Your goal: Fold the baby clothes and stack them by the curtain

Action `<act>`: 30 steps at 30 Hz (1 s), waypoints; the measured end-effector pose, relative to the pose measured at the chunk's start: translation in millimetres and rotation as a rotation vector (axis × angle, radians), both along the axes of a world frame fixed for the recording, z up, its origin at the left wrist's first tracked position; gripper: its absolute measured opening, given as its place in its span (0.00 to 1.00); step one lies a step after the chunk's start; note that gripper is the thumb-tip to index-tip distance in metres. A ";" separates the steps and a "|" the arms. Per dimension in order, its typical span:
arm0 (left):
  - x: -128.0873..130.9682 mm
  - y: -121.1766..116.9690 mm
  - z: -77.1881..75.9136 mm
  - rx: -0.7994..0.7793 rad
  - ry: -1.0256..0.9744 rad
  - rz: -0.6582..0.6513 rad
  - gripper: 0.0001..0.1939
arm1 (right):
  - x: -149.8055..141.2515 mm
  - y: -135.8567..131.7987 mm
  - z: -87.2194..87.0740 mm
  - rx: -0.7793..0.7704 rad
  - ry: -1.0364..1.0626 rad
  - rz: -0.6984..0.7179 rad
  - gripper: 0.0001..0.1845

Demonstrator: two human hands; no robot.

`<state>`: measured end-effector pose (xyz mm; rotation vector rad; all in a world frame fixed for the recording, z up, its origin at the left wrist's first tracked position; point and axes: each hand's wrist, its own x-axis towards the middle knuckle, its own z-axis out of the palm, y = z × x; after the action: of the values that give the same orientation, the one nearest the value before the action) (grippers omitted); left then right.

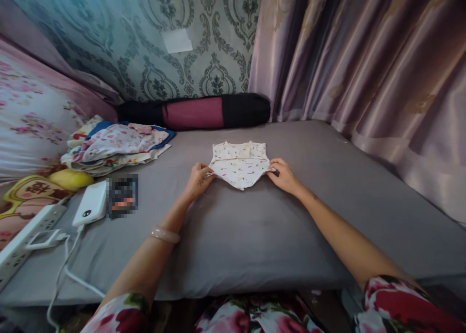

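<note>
A small white cloth garment (238,168) with a fine coloured print lies on the grey sheet, its upper part folded over in a band. My left hand (200,178) pinches its left lower edge between thumb and fingers. On the opposite side, my right hand (283,175) pinches the right lower edge in the same way. Between the two hands the near edge of the cloth comes down to a blunt point. A pale bangle (165,234) circles my left wrist.
A pile of folded printed cloths (116,146) sits at the back left. Nearer are a white power bank (91,203), a blurred-out item (123,195), a power strip (27,238) and cables. A black and maroon bolster (194,112) lies along the wall; curtains (349,56) hang right.
</note>
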<state>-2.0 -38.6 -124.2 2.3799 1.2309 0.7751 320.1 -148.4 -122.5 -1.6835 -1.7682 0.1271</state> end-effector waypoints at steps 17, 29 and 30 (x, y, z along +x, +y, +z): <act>59.8 47.3 -5.5 -0.061 -0.358 0.207 0.13 | -13.5 71.4 -8.0 0.020 0.149 -0.314 0.18; 82.4 110.6 -24.6 -0.053 -0.176 0.325 0.15 | 1.9 124.2 -9.7 -0.168 0.005 -0.437 0.19; 82.9 114.7 -27.5 -0.073 -0.140 0.341 0.15 | 3.3 126.8 -10.5 -0.211 -0.019 -0.452 0.18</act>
<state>80.9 76.0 -151.7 2.0451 1.5967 0.9604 323.3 -21.5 -133.0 -2.1999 -1.3815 0.0969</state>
